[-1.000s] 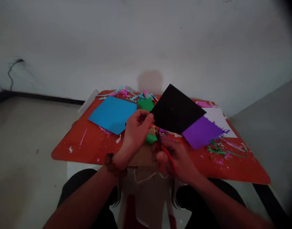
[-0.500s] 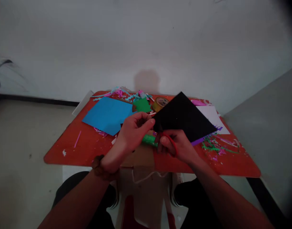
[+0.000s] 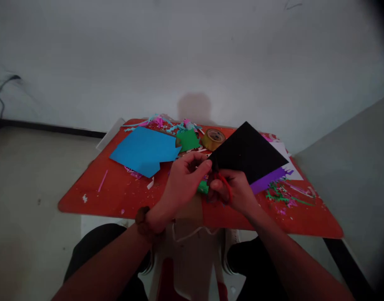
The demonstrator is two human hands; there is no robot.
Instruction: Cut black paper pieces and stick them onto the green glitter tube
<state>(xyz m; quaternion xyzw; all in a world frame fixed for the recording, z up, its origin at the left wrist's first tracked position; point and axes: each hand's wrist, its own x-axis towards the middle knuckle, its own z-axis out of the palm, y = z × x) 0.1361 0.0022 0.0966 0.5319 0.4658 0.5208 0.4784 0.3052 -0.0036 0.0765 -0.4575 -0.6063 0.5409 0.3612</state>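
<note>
Rightward is where my two hands have carried the black sheet [image 3: 248,156] since half a second ago, and the tape roll [image 3: 213,139] now shows fully beside its top corner.

My left hand [image 3: 183,184] is curled, its fingertips [image 3: 206,165] pinching the sheet's lower-left corner. My right hand [image 3: 233,189] is closed around the one pair of scissors [image 3: 223,188], with the red handles in my grip and the blades hidden among my fingers at the sheet's lower edge. I hold the black sheet up over the red table [image 3: 123,200], tilted, with its far corner pointing away from me.

I count four sheets: the black one, a blue sheet [image 3: 144,150] to the left with a jagged edge, a purple sheet [image 3: 267,180] partly under the black, and a white sheet [image 3: 288,161] behind that. There is also one green cutout [image 3: 188,140], and a green tube [image 3: 203,187] sits just below my hands. Paper scraps [image 3: 279,195] lie in a heap at the right, more scraps [image 3: 179,125] at the far edge.
</note>
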